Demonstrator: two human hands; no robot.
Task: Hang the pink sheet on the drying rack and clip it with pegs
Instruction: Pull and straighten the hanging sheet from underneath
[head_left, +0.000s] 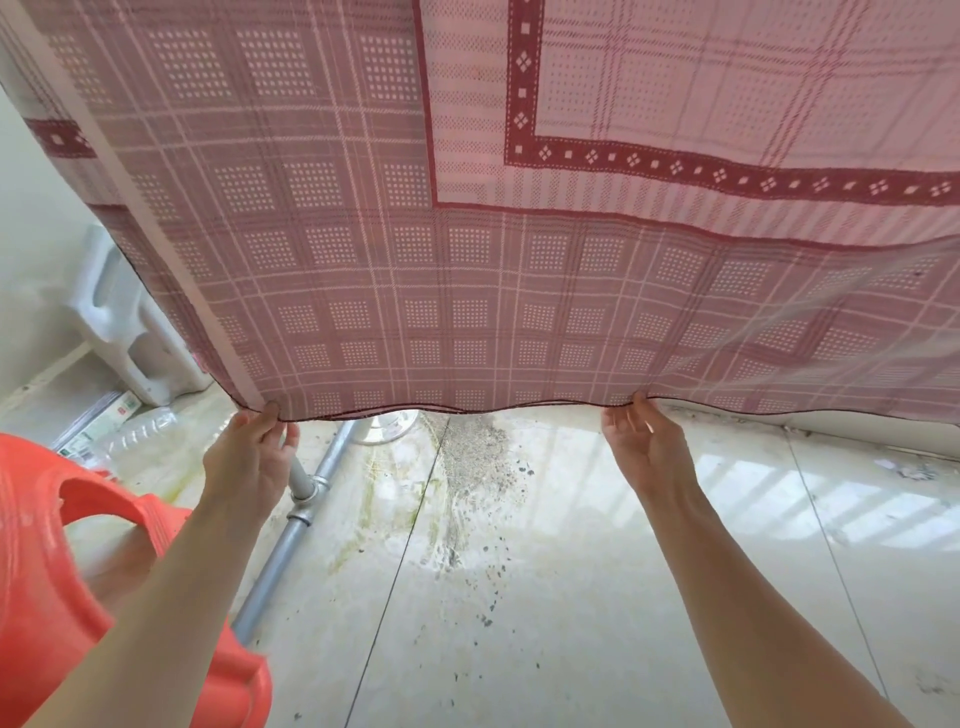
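The pink checked sheet (467, 260) with dark red borders hangs down across the whole upper part of the view, a shorter layer lying over a longer one. My left hand (249, 457) pinches the bottom hem near its left corner. My right hand (644, 441) grips the same hem further right. Both arms reach forward from below. The drying rack's top and any pegs are out of sight.
An orange plastic stool (78, 571) stands at the lower left. A grey metal pipe (291, 540) runs along the tiled floor (571, 597), which is stained in the middle. A white plastic container (124, 322) and empty bottles (130, 431) lie by the left wall.
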